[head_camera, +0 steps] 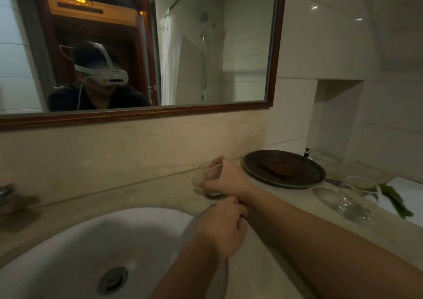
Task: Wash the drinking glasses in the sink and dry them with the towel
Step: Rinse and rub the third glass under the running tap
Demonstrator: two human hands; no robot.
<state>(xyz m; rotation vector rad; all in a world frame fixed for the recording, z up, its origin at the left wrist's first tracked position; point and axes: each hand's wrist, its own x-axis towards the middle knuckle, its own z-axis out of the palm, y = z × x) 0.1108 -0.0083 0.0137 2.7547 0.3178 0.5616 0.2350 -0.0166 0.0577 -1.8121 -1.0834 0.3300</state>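
Clear short drinking glass, gripped by right hand, seems bound for white sink; left hand curled, hold unclear.

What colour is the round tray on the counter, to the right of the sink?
The round tray is dark brown; its rim looks slightly paler. The head view, the only one, shows it.

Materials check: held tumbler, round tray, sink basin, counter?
Tumbler: clear glass; see-through, with a glinting rim.
Round tray: dark and semi-gloss; metal or lacquered wood, can't tell which.
Sink basin: white glazed ceramic, judging by its smooth sheen.
Counter: beige polished stone with faint veins, probably marble.
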